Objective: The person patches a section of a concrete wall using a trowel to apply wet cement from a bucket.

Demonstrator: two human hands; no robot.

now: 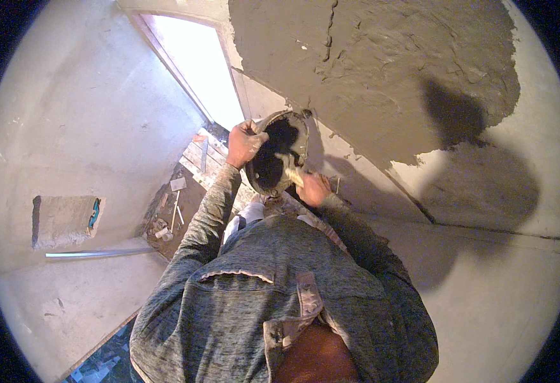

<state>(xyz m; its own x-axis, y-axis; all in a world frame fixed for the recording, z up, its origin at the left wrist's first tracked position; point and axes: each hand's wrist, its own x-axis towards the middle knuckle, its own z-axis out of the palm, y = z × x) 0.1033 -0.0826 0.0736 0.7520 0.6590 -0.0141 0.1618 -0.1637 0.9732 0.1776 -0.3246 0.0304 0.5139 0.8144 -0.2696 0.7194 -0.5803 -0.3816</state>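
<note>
My left hand (245,142) is closed on the left rim of a round, dark pan (304,132), which is tilted in front of my chest. Grey mortar coats the pan's inner wall, and its middle lies in deep shadow. At the lower right of the pan, my right hand (313,189) is closed around a short tool with a pale yellowish handle (296,177). The tool's working end is too blurred against the pan to make out. Beyond both hands, wet grey plaster (369,70) covers a large patch of the wall.
Wooden planks (203,156) lie under my feet. A bright opening (194,60) is in the upper left. The left wall has a rectangular recess (66,220), with a metal strip (101,253) below it. A long-handled tool (177,198) and rubble lie on the lower floor.
</note>
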